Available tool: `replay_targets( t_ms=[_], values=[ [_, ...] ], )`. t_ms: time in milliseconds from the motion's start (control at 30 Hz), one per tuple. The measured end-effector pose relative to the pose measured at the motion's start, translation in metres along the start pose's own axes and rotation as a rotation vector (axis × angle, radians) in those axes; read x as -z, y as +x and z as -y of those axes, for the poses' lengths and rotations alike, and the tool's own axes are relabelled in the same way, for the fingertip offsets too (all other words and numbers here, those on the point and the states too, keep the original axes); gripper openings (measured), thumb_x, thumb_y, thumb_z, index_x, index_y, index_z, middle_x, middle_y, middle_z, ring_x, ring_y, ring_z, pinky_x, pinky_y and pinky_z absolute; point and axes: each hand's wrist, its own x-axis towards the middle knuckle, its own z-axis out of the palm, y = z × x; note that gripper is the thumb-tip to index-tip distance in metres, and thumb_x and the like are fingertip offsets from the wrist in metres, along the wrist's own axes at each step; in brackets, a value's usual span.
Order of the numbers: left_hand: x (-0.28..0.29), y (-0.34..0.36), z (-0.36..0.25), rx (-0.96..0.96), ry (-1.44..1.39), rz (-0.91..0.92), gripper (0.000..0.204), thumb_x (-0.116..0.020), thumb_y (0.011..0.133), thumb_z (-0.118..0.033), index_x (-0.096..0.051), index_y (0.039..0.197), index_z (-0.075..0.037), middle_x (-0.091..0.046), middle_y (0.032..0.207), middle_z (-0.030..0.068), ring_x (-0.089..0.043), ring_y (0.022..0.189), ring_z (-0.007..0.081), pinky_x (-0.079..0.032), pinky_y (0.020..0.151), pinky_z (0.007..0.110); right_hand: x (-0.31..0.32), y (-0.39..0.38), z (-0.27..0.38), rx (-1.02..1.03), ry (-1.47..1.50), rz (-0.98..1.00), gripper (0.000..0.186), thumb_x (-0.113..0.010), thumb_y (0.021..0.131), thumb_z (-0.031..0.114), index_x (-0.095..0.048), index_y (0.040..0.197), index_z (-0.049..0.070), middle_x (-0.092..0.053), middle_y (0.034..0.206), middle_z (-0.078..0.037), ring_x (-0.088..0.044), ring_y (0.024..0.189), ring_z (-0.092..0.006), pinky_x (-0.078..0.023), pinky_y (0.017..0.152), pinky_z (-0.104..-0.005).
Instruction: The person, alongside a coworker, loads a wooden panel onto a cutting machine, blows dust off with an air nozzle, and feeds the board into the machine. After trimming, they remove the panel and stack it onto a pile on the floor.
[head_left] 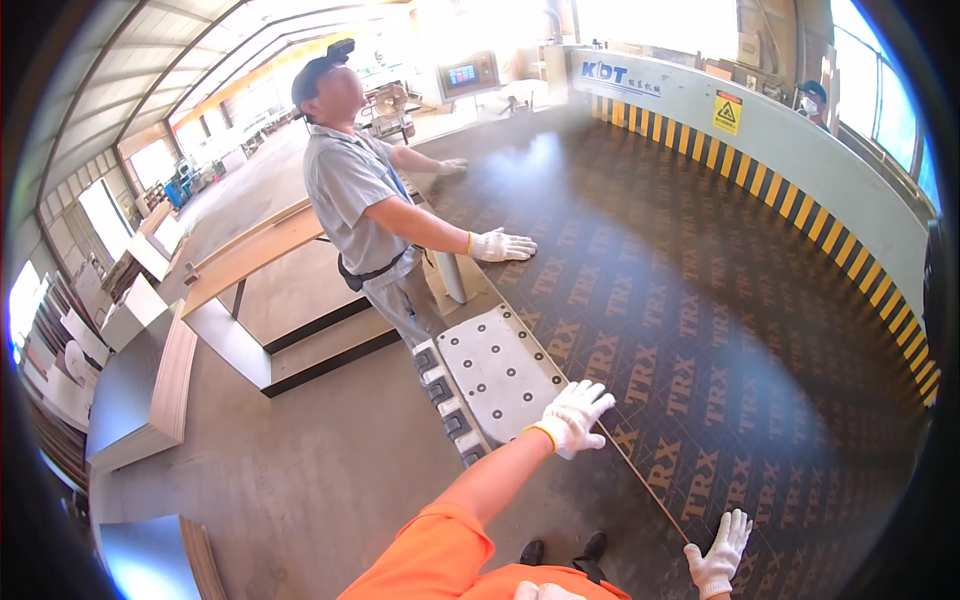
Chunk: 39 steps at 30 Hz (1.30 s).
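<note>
A large dark brown panel (600,290) with repeated golden printing lies flat in front of me and to the right. My left hand (575,415), in a white knit glove, rests open on its near left edge, beside the perforated metal plate (500,370). My right hand (720,555), also gloved, is open at the panel's edge closer to me, with fingers spread. Neither hand is wrapped round anything. Farther along the same edge, a co-worker in a grey shirt (345,180) lays a gloved hand (503,245) on the panel; the other glove (452,166) is beyond it.
A pale machine beam (760,120) with a black-and-yellow striped lower edge spans the panel's far right side. A control screen (468,77) stands at the back. Left are a wood-topped frame (245,260) and stacked boards (145,385). Another person (812,100) is behind the beam.
</note>
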Motion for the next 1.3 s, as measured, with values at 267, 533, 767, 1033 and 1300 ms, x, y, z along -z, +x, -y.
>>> replay_targets(
  t_ms=[267,533,767,1033,1300],
  values=[
    [-0.049,0.011,0.049,0.01,0.107,-0.147,0.088,-0.067,0.097,-0.061,-0.043,0.164,-0.009,-0.033,0.174,0.022,-0.025,0.163,0.0416,-0.019,0.135,0.051,-0.006,0.004,-0.008,0.016,0.002,-0.06,0.11,-0.09,0.066,0.037,-0.046,0.156,-0.01,-0.033,0.171,-0.03,-0.02,0.163,-0.0482,-0.013,0.136,-0.0569],
    [-0.049,0.014,0.053,0.064,0.111,-0.245,0.082,-0.066,0.098,-0.061,-0.049,0.16,-0.01,-0.038,0.172,0.0196,-0.028,0.163,0.0384,-0.018,0.135,0.052,-0.006,0.013,-0.022,0.239,-0.114,-0.135,0.099,-0.081,0.084,0.053,-0.047,0.157,-0.004,-0.042,0.166,-0.03,-0.032,0.158,-0.0484,-0.019,0.134,-0.0581],
    [-0.038,0.016,0.047,0.175,0.107,-0.241,0.089,-0.072,0.092,-0.065,-0.05,0.16,-0.011,-0.039,0.171,0.0197,-0.026,0.163,0.0402,-0.015,0.135,0.053,0.0,0.011,-0.011,0.256,-0.116,-0.184,0.087,-0.08,0.086,0.046,-0.053,0.153,-0.003,-0.049,0.161,-0.029,-0.039,0.154,-0.0478,-0.026,0.131,-0.0566],
    [-0.036,0.015,0.039,0.266,0.103,-0.262,0.094,-0.077,0.086,-0.066,-0.051,0.159,-0.013,-0.038,0.171,0.0216,-0.025,0.161,0.0494,-0.017,0.133,0.058,-0.016,0.012,-0.016,0.158,-0.123,-0.154,0.107,-0.095,0.059,0.03,-0.049,0.148,-0.008,-0.039,0.162,-0.033,-0.03,0.157,-0.0516,-0.016,0.134,-0.0625],
    [-0.05,0.031,0.047,0.255,0.075,-0.309,0.099,-0.082,0.079,-0.067,-0.053,0.153,-0.008,-0.043,0.165,0.0261,-0.034,0.154,0.0537,-0.023,0.13,0.06,-0.032,0.025,-0.038,0.167,-0.191,-0.155,0.103,-0.09,0.059,0.026,-0.051,0.149,-0.005,-0.042,0.162,-0.029,-0.029,0.159,-0.0482,-0.015,0.135,-0.0609]
  ],
)
